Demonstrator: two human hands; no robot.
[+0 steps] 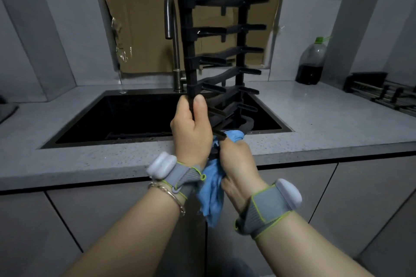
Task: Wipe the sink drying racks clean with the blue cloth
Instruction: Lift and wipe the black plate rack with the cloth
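Note:
A long black drying rack [213, 29] with cross slats stands upright over the sink, its lower end near the counter's front edge. My left hand [191, 132] grips the rack's left rail low down, thumb and fingers curled round it. My right hand [236, 164] holds the blue cloth [212, 189] bunched round the rack's bottom end. Part of the cloth pokes out above my fingers and the rest hangs down between my wrists.
A black sink [135, 117] is set in the grey counter [326, 123], with a steel tap [172, 36] behind it. A second rack [382, 92] lies at the right by a dark bottle [311, 63]. Cardboard [146, 18] covers the window.

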